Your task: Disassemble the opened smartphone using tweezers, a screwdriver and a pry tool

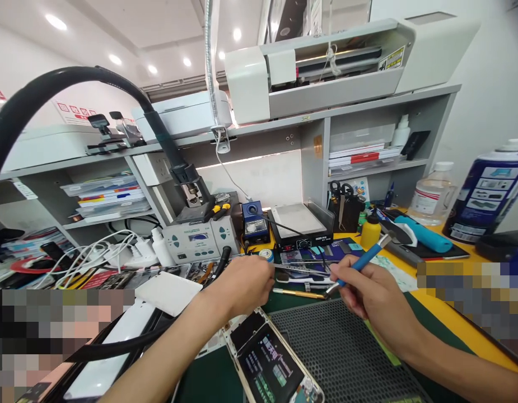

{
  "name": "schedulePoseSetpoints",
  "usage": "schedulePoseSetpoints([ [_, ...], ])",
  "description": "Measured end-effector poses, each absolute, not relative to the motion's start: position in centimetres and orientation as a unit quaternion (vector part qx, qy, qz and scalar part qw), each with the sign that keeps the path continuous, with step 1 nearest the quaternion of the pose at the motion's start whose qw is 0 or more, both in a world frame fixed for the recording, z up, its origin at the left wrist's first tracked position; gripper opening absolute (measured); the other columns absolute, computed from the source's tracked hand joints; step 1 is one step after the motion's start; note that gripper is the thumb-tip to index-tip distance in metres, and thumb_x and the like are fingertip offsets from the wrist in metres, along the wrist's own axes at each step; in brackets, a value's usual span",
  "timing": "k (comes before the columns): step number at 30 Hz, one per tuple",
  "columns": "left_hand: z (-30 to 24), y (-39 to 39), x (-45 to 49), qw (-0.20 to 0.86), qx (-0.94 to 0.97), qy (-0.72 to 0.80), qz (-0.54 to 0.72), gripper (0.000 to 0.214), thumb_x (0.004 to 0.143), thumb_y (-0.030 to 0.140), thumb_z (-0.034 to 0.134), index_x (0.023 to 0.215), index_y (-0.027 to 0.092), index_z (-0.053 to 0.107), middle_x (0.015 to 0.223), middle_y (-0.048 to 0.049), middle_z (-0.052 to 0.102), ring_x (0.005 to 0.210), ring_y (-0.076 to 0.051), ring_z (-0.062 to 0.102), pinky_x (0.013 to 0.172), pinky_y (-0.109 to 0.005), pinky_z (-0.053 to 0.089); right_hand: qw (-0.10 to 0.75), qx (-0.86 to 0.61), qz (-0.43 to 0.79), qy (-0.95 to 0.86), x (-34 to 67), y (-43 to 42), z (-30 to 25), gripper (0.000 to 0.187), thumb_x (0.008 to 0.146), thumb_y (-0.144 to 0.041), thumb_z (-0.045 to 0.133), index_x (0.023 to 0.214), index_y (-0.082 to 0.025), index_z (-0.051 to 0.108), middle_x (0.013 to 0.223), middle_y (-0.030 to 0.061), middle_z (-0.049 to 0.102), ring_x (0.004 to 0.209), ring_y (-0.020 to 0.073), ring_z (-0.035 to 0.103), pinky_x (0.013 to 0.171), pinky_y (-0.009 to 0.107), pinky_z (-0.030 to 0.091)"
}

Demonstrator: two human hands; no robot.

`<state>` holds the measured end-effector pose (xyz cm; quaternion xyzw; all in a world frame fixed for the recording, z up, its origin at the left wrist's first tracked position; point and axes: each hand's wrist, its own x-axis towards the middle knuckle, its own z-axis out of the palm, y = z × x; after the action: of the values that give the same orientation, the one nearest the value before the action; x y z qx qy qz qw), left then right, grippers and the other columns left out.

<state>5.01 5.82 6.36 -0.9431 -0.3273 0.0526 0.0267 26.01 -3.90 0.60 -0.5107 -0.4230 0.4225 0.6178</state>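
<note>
My right hand (368, 285) grips a pen-like tool with a blue handle (363, 258); its metal lower end slants toward the mat, and its upper end is metal too. My left hand (248, 280) is closed, fingers curled down beside a small round tin (266, 255). What its fingers hold, if anything, is hidden. Silver tweezers (301, 270) lie or extend just right of those fingers; I cannot tell whether they touch. Below my hands is an opened smartphone (275, 361), its inside showing a black printed panel and a light frame. A gold-handled tool (303, 293) lies between my hands.
A perforated dark mat (334, 336) lies right of the phone. Behind stand a hot-air station (197, 243), a heating plate (298, 218) and a yellow bottle (370, 231). A black hose (120, 350) crosses under my left forearm. Bottles (433, 193) stand at right.
</note>
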Motion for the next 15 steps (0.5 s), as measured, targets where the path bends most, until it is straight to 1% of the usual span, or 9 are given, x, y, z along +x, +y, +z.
schedulePoseSetpoints([
  [2, 7.1, 5.2, 3.4, 0.002, -0.941, -0.337, 0.031, 0.023, 0.101, 0.029, 0.050, 0.092, 0.017, 0.068, 0.091, -0.0040, 0.069, 0.086, -0.021, 0.068, 0.079, -0.041, 0.056, 0.617, -0.512, 0.424, -0.422, 26.0, -3.9, 0.6, 0.033, 0.090, -0.044, 0.068, 0.068, -0.022, 0.056, 0.044, -0.0072, 0.041, 0.042, 0.0103, 0.031, 0.041, 0.026, 0.020],
  [3, 7.3, 4.7, 2.5, -0.014, -0.939, -0.343, 0.024, 0.022, 0.099, 0.032, 0.051, 0.098, 0.019, 0.069, 0.094, -0.0048, 0.070, 0.089, -0.022, 0.068, 0.079, -0.040, 0.056, 0.615, -0.513, 0.425, -0.423, 25.9, -4.0, 0.7, 0.033, 0.090, -0.044, 0.068, 0.068, -0.022, 0.056, 0.044, -0.0070, 0.041, 0.042, 0.0104, 0.031, 0.041, 0.026, 0.021],
  [5, 7.3, 3.6, 0.9, -0.044, -0.937, -0.346, 0.011, 0.032, 0.092, 0.042, 0.059, 0.116, 0.022, 0.066, 0.107, -0.0059, 0.070, 0.100, -0.025, 0.067, 0.081, -0.040, 0.057, 0.610, -0.514, 0.429, -0.423, 25.8, -4.1, 0.7, 0.034, 0.090, -0.046, 0.068, 0.067, -0.023, 0.056, 0.044, -0.0069, 0.041, 0.042, 0.0107, 0.031, 0.041, 0.027, 0.022],
  [8, 5.4, 1.9, -0.3, -0.091, -0.954, -0.286, 0.001, 0.062, 0.072, 0.054, 0.080, 0.125, 0.027, 0.063, 0.131, -0.0046, 0.065, 0.119, -0.030, 0.061, 0.101, -0.045, 0.051, 0.604, -0.517, 0.433, -0.424, 25.7, -4.4, 0.8, 0.035, 0.089, -0.048, 0.067, 0.067, -0.023, 0.056, 0.044, -0.0070, 0.039, 0.042, 0.0113, 0.030, 0.041, 0.027, 0.022],
  [9, 4.4, 1.4, -0.4, -0.097, -0.970, -0.224, 0.014, 0.061, 0.075, 0.052, 0.079, 0.130, 0.032, 0.060, 0.139, -0.0029, 0.061, 0.124, -0.031, 0.059, 0.103, -0.048, 0.050, 0.603, -0.517, 0.434, -0.425, 25.6, -4.4, 0.8, 0.036, 0.089, -0.049, 0.067, 0.067, -0.024, 0.055, 0.045, -0.0069, 0.039, 0.042, 0.0115, 0.030, 0.041, 0.027, 0.022],
  [10, 3.4, 0.9, -0.3, -0.075, -0.978, -0.192, 0.013, 0.056, 0.084, 0.045, 0.073, 0.136, 0.032, 0.056, 0.143, -0.0030, 0.060, 0.131, -0.033, 0.054, 0.102, -0.050, 0.050, 0.600, -0.518, 0.435, -0.427, 25.6, -4.4, 0.8, 0.036, 0.089, -0.050, 0.067, 0.067, -0.024, 0.055, 0.045, -0.0069, 0.039, 0.042, 0.0117, 0.030, 0.041, 0.028, 0.022],
  [11, 2.6, 0.6, -0.1, -0.042, -0.984, -0.174, 0.016, 0.047, 0.094, 0.033, 0.063, 0.140, 0.031, 0.053, 0.145, -0.0040, 0.058, 0.136, -0.034, 0.050, 0.105, -0.052, 0.047, 0.599, -0.518, 0.434, -0.430, 25.6, -4.4, 0.8, 0.037, 0.088, -0.051, 0.067, 0.067, -0.024, 0.055, 0.045, -0.0069, 0.039, 0.042, 0.0117, 0.030, 0.041, 0.028, 0.021],
  [12, 1.9, 0.3, 0.2, -0.020, -0.986, -0.164, 0.022, 0.045, 0.097, 0.026, 0.057, 0.142, 0.030, 0.051, 0.145, -0.0047, 0.059, 0.138, -0.033, 0.049, 0.109, -0.055, 0.044, 0.597, -0.519, 0.433, -0.431, 25.6, -4.4, 0.8, 0.037, 0.088, -0.052, 0.067, 0.067, -0.024, 0.054, 0.045, -0.0070, 0.039, 0.043, 0.0118, 0.029, 0.042, 0.028, 0.021],
  [15, 1.4, -0.1, 0.9, -0.015, -0.990, -0.137, 0.018, 0.038, 0.100, 0.035, 0.055, 0.137, 0.028, 0.053, 0.138, -0.0055, 0.064, 0.131, -0.031, 0.056, 0.109, -0.056, 0.045, 0.592, -0.529, 0.426, -0.434, 25.6, -4.3, 0.6, 0.037, 0.088, -0.053, 0.066, 0.068, -0.025, 0.052, 0.046, -0.0073, 0.039, 0.044, 0.0120, 0.029, 0.043, 0.028, 0.020],
])
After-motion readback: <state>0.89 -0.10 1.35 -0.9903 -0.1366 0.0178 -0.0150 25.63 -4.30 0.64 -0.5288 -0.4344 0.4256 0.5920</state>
